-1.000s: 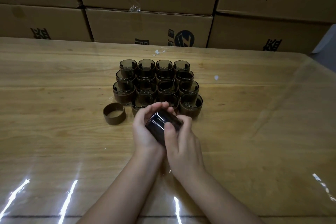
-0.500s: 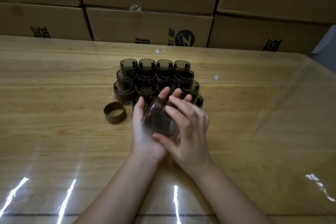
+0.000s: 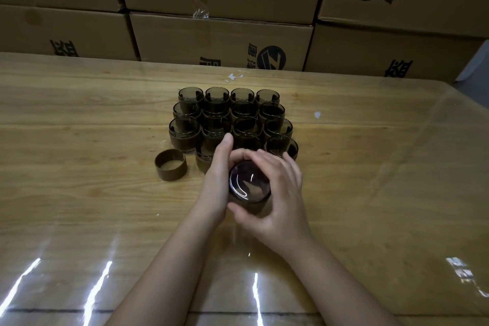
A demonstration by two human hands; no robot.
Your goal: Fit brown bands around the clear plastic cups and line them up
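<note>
1. head view: left hand (image 3: 217, 180) and right hand (image 3: 280, 193) both curl round one clear cup (image 3: 250, 182), held just in front of the banded rows (image 3: 232, 119).
2. likely best: ease its band level all round, then set it in the front row. a spare band (image 3: 170, 168) lies to the left.

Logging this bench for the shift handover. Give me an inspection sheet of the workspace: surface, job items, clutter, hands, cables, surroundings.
Surface: wooden table under a glossy clear sheet that reflects light streaks.
Job's things: banded cups stand in rows; held cup, seemingly banded, sits nearer the camera than the rows; loose brown band stands left of the rows.
Clutter: white scraps on the table beyond and right of the rows.
Grippers: left hand and right hand both curl round the held cup.
Cables: nothing seen.
Surroundings: stacked cardboard boxes with printed logos behind the table.
</note>
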